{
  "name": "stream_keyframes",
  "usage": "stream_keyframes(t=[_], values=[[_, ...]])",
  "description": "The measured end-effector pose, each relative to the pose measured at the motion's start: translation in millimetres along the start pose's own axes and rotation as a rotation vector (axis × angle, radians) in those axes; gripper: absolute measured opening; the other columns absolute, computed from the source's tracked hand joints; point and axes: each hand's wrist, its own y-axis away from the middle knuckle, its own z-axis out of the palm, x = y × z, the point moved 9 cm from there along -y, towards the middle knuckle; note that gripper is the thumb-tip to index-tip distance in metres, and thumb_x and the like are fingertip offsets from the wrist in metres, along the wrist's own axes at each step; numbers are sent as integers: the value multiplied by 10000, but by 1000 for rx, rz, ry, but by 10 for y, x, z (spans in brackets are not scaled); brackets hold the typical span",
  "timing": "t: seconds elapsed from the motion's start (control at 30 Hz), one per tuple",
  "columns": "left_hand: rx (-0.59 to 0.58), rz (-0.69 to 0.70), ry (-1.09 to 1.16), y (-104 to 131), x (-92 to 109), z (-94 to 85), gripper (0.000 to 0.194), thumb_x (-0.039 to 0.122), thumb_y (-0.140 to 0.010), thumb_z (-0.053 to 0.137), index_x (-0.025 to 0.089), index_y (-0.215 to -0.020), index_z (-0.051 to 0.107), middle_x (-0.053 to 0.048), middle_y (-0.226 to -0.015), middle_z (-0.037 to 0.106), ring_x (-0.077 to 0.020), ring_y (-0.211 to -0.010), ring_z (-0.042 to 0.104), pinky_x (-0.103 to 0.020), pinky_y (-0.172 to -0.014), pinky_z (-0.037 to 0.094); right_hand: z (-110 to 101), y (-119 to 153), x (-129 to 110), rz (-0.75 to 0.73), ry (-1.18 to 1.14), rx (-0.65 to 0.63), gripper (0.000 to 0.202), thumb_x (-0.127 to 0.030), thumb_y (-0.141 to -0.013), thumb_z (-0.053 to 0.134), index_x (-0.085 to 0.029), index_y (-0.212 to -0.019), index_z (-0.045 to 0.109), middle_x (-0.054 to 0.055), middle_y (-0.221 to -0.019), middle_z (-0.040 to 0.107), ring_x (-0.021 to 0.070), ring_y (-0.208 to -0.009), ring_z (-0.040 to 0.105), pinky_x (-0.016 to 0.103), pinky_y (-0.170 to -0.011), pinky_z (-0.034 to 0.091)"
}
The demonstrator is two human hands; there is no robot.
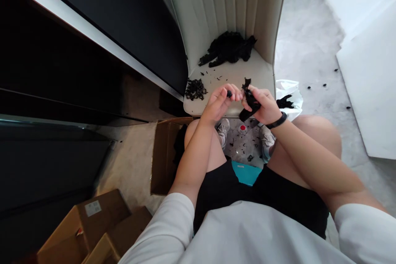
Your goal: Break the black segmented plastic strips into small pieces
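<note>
My left hand [217, 104] is closed, its thumb and fingers around a small black piece [229, 93] with a rounded end. Close beside it, my right hand [265, 106] is shut on a floppy black piece [252, 101] with a ragged strip sticking up past the fingers. Both hands are just above the front edge of a pale padded chair seat [241, 72]. A heap of limp black pieces [230, 47] lies against the backrest. Small curled black scraps [195, 89] are piled on the seat near my left hand. What the black material is, I cannot tell.
Right of the seat, a white plastic bag [293, 86] holds more black material. An open cardboard box [159, 165] stands by my left leg, with more boxes [89, 222] at lower left. Black scraps litter the floor [239, 144] between my shoes. Dark panels [123, 16] border the chair's left.
</note>
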Motion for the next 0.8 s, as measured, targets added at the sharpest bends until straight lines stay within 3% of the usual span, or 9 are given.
stream_keyframes(t=[0.13,0.17,0.23,0.33,0.4,0.5,0.63,0.8], values=[[61,55,9,-42,-22,-110,705,927,-830,761,240,-915,629,-36,-950,645,-185,-951,657,-383,-945,586,-94,-4,-71,-160,85,78,603,-457,-808,959,-185,-544,490,102,-1242,742,130,-702,614,307,-502,376],[76,70,9,-52,-33,-138,690,897,-801,821,242,-940,652,-35,-978,651,-179,-959,653,-368,-932,576,-107,-8,-69,-172,105,88,573,-399,-808,941,-187,-549,475,102,-1268,747,138,-723,639,303,-513,398],[100,96,-7,-72,-61,-189,661,832,-756,912,246,-974,697,-35,-1024,654,-175,-983,651,-346,-906,556,-128,-16,-54,-172,129,96,481,-329,-804,895,-216,-603,472,84,-1071,770,148,-676,627,296,-507,404],[111,128,-76,-95,-93,-232,580,741,-761,968,262,-1034,788,-36,-1082,651,-166,-996,647,-329,-881,534,-105,-23,0,-103,108,32,352,-286,-791,859,-273,-791,507,-30,-678,635,132,-511,465,272,-459,317],[96,144,-152,-100,-96,-233,506,690,-804,963,287,-1089,852,-40,-1114,651,-167,-1012,647,-327,-880,532,-34,-13,36,-42,96,-66,355,-315,-807,870,-293,-946,544,-79,-606,586,121,-461,380,262,-444,267],[79,168,-253,-89,-65,-222,402,641,-899,905,322,-1144,902,-58,-1161,660,-196,-1109,659,-338,-911,545,28,18,27,-23,173,-126,414,-510,-905,877,-288,-1117,599,-95,-568,566,118,-435,357,269,-437,239],[48,194,-358,-85,-16,-166,394,650,-961,833,316,-1150,919,-83,-1217,670,-224,-1163,652,-375,-973,563,22,59,-81,-123,314,-35,505,-707,-960,824,-235,-1083,695,-82,-570,518,111,-482,366,282,-463,250],[1,266,-408,-95,19,-84,387,651,-967,823,318,-1139,918,-80,-1251,665,-209,-1114,636,-446,-1112,555,-82,128,-129,-204,365,117,516,-697,-934,858,-206,-1046,747,-60,-656,539,117,-582,412,279,-515,309]])
